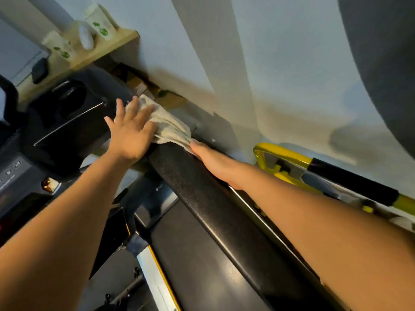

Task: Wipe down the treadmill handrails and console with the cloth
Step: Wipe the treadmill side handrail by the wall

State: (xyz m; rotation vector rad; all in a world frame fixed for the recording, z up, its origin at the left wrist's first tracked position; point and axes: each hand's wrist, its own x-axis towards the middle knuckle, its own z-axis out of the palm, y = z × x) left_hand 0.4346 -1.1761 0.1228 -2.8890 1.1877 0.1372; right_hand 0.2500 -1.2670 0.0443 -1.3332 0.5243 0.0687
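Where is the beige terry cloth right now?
Head view, centre-left: the beige terry cloth lies at the black handrail's upper end, under the left hand, the right hand touching its tail.

A beige cloth (167, 125) lay on a speckled black handrail (202, 187) beside the black console (67, 122); a yellow-and-black frame (314, 162) stood near a pale wall (292, 63), with green-printed white cups (101, 21) on a tan shelf (116, 41).

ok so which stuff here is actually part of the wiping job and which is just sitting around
Part of the job:
cloth
handrail
console
left hand, flat on the cloth
right hand, on the handrail at the cloth's end

Just lying about:
paper cups on the wooden shelf
yellow-framed equipment by the wall
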